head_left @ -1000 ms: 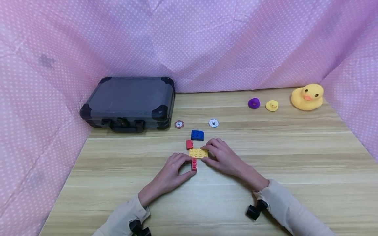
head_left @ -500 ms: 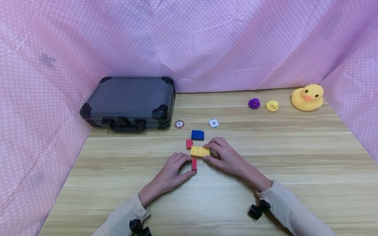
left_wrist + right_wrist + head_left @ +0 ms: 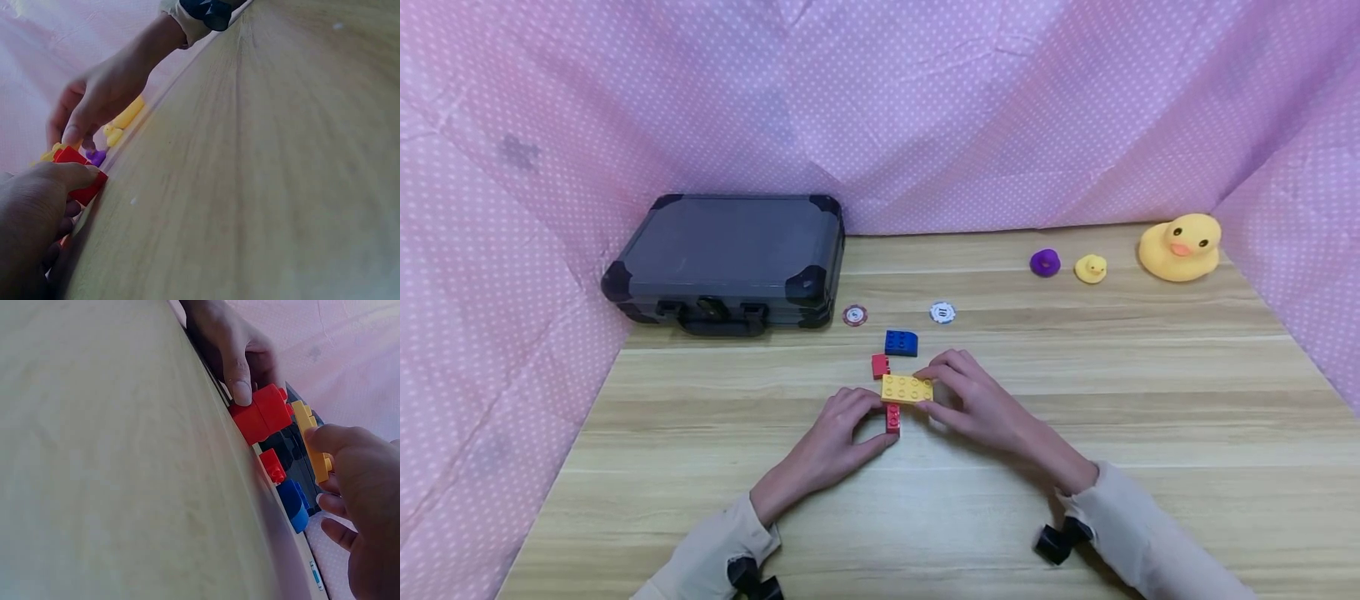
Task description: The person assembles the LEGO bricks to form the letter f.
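My left hand (image 3: pixel 838 437) pinches a red toy brick stack (image 3: pixel 262 415) between thumb and fingers, low at the table. My right hand (image 3: pixel 973 400) pinches the right end of a yellow toy brick (image 3: pixel 901 388), studs facing up. In the right wrist view, the yellow brick hangs just over the studs of the red stack, with a small gap. A smaller red brick (image 3: pixel 880 367) lies on its side beyond the yellow one. Behind it sits a blue brick (image 3: pixel 901 343) with a rounded end.
At the back left of the wooden table (image 3: pixel 700 433) lies a grey case (image 3: pixel 730 250) with black corners. A red-brown chip (image 3: pixel 854 315) and a white chip (image 3: pixel 942 312) lie behind the bricks. A purple duck (image 3: pixel 1045 263), small yellow duck (image 3: pixel 1091 268) and large duck (image 3: pixel 1182 247) stand back right.
The yellow brick rises and shifts slightly right with my right hand, then comes slightly back toward the red stack. My left hand stays in place.
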